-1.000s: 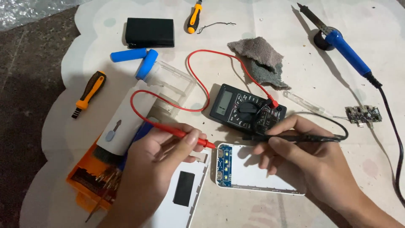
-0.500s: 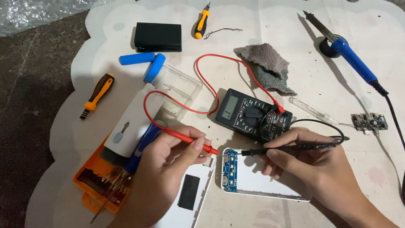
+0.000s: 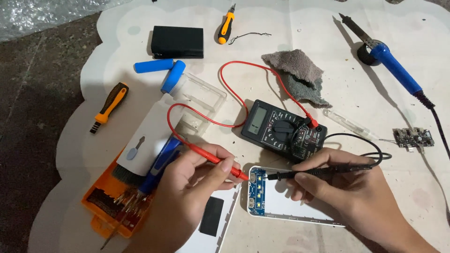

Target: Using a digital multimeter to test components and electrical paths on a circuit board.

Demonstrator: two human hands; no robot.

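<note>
Counting two probes (image 3: 213, 158), one multimeter (image 3: 283, 130)

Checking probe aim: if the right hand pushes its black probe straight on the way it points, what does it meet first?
Probably the red probe tip held by the left hand, just above the blue circuit board; depth is unclear.

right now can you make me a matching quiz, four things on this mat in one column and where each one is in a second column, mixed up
Things:
1. red probe
2. black probe
3. soldering iron
4. multimeter

Places:
A. far right of the mat, untouched
B. in the right hand
C. just beyond both hands, mid-mat
D. in the left hand

Pairs: 1-D, 2-B, 3-A, 4-C
</note>
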